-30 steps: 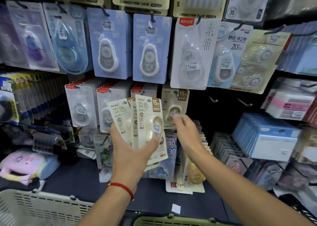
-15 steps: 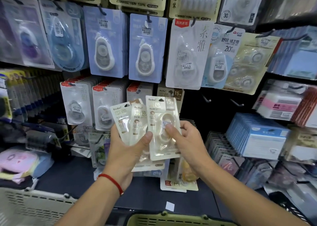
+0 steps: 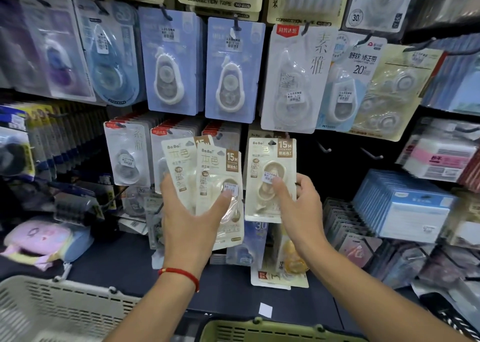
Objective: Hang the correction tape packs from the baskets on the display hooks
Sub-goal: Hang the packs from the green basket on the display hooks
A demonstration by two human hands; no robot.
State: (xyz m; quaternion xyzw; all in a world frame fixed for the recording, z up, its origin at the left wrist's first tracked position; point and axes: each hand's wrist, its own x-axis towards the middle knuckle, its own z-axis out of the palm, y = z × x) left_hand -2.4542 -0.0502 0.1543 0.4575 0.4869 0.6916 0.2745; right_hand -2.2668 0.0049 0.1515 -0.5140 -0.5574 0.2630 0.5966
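Note:
My left hand [image 3: 191,219] holds a fanned stack of cream correction tape packs [image 3: 218,175] upright in front of the display. My right hand [image 3: 298,212] grips a single cream pack [image 3: 270,170] by its lower part, just right of the stack and apart from it. That pack's hang hole sits level with a hook holding matching packs behind it. Two bare hooks [image 3: 324,148] [image 3: 371,154] stick out of the dark panel to the right. A white basket [image 3: 52,308] and a green basket [image 3: 272,331] show at the bottom edge.
Rows of other correction tape packs hang above, blue ones [image 3: 233,69] in the middle and white ones [image 3: 127,154] at left. Blue boxes [image 3: 405,204] are stacked at right. A pastel pouch [image 3: 44,240] lies at the left on the dark shelf.
My right hand took one cream pack off the stack in my left hand and moved it right and up toward the hook row. My left hand stays put with the remaining packs.

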